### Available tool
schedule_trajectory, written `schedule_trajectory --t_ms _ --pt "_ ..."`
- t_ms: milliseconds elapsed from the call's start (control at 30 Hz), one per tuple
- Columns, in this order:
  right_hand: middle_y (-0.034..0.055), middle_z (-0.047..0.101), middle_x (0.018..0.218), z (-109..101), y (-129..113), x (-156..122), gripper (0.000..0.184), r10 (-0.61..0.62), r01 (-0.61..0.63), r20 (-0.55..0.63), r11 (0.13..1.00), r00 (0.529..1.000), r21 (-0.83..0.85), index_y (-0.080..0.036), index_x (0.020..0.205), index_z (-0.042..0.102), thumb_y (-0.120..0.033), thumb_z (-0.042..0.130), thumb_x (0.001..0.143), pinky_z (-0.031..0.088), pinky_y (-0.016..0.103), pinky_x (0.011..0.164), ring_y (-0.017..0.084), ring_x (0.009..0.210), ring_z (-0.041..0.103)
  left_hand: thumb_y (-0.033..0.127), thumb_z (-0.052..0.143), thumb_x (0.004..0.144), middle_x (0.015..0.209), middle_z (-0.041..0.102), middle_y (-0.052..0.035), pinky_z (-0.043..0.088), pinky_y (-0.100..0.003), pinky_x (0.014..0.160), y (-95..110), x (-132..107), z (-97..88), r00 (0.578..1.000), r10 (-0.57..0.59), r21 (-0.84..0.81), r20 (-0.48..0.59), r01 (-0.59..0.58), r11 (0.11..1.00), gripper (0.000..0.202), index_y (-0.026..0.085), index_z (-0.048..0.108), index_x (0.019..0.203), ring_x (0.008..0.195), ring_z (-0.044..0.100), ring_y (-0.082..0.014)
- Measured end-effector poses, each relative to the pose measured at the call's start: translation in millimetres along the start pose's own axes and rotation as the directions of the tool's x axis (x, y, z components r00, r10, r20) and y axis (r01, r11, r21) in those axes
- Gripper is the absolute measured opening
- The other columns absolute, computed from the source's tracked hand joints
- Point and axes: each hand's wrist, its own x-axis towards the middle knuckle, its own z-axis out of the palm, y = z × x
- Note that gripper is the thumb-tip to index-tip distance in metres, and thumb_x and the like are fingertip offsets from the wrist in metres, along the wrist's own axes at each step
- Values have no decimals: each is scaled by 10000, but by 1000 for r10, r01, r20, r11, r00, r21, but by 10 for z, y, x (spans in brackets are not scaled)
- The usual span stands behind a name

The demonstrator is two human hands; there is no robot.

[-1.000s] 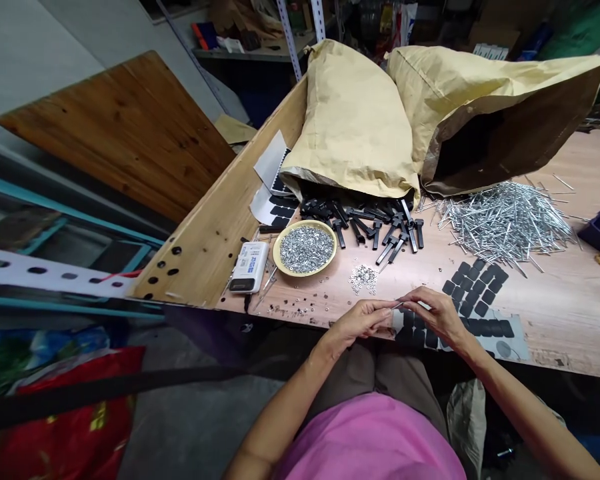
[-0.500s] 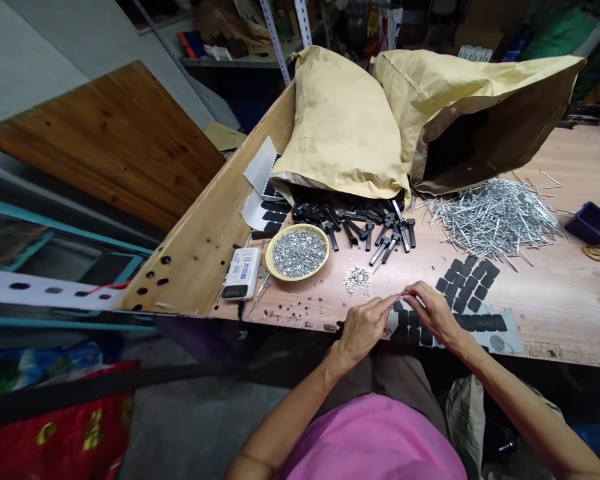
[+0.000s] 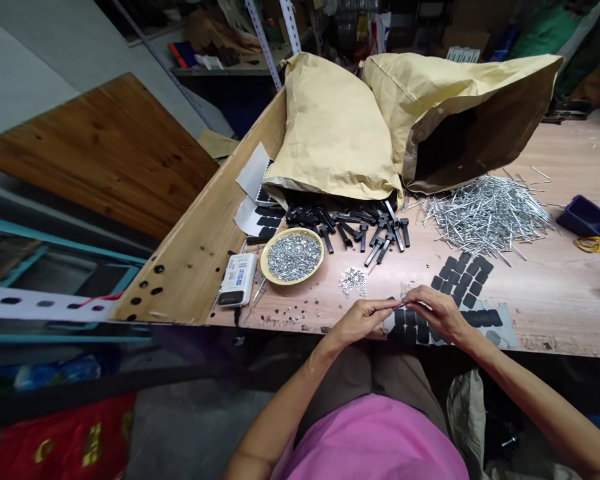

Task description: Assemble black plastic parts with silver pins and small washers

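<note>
My left hand [image 3: 359, 320] and my right hand [image 3: 437, 312] meet over the front edge of the table. Both are closed in a pinch, fingertips almost touching around something small and thin that I cannot make out. Beneath them lies a pale backing sheet [image 3: 507, 328] bearing black rounded pads [image 3: 420, 333]. More black pads [image 3: 461, 280] are laid out in rows just beyond my right hand. Ahead of my left hand is a small heap of metal washers [image 3: 353, 281]. Farther left, a yellow bowl [image 3: 292, 281] holds many small metal pieces [image 3: 294, 257].
Black plastic parts [image 3: 375, 233] spill out under a paper sack [image 3: 340, 133]. A second sack [image 3: 460, 87] gapes beside a pile of metal rods [image 3: 487, 213]. At right stands a dark blue box [image 3: 585, 217]; at left, a white device [image 3: 237, 280] near a wooden board [image 3: 205, 247].
The view has shifted slightly. Both hands stay together at the same spot, with the left fingers now straighter and the pinch slightly lower.
</note>
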Motion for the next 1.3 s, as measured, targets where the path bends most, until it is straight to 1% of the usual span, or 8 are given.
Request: schedule_trajectory --t_ms 133,233,400,500,667,767,933,1300 --pt "65 680 850 8 45 -53 255 16 -17 -21 1000 1000 -24 -247 938 669 -360 441 933 552 291 678 169 765 647 294 531 838 1063 716 -70 505 -342 884 5 45 34 993 122 150 2 -121 981 318 167 699 1076 974 656 -214" --pt "61 684 838 36 73 -81 248 48 -51 -51 998 998 -43 -248 929 672 -363 453 927 554 299 681 175 763 649 239 495 856 1124 693 -49 481 -334 941 -1 70 70 985 171 300 -4 -162 940 315 193 683 1105 1054 636 -204" --pt "55 676 810 78 99 -105 245 76 -86 -118 993 990 -77 -236 902 648 -354 437 938 544 300 667 176 747 644 192 471 887 1089 709 -38 504 -284 858 26 60 138 965 256 643 -53 -163 748 320 253 657 1141 951 671 -185" --pt "59 658 816 93 113 -128 247 33 -42 -94 995 995 -95 -233 925 626 -336 403 951 537 298 666 173 747 627 199 459 904 1005 724 -53 509 -249 787 37 48 171 958 285 727 -10 -189 660 307 240 658 1134 881 680 -177" --pt "57 604 771 145 121 -148 272 59 -76 -129 988 990 -132 -222 879 590 -362 371 959 519 301 667 174 727 589 211 401 935 906 710 -67 493 -208 708 41 62 237 948 318 822 19 -196 535 347 237 603 1216 787 668 -147" --pt "49 604 759 152 105 -149 278 120 -136 -157 986 980 -96 -226 871 590 -382 375 954 515 295 663 170 710 593 204 426 923 916 715 -59 496 -213 725 34 102 241 949 315 792 -8 -186 581 331 246 624 1184 806 670 -150" --pt "28 638 730 73 59 -140 309 305 -296 -203 952 930 76 -226 860 627 -427 405 936 515 281 645 155 655 619 188 472 889 1065 713 -33 501 -249 841 27 169 218 950 311 611 -41 -222 760 301 250 668 1110 959 663 -172" --pt "34 691 745 -84 44 -158 270 348 -302 -156 917 924 260 -226 841 699 -454 554 854 529 289 633 165 683 661 212 477 872 1163 672 -45 462 -320 983 64 193 242 976 218 362 2 -204 910 324 197 665 1135 1103 618 -195"
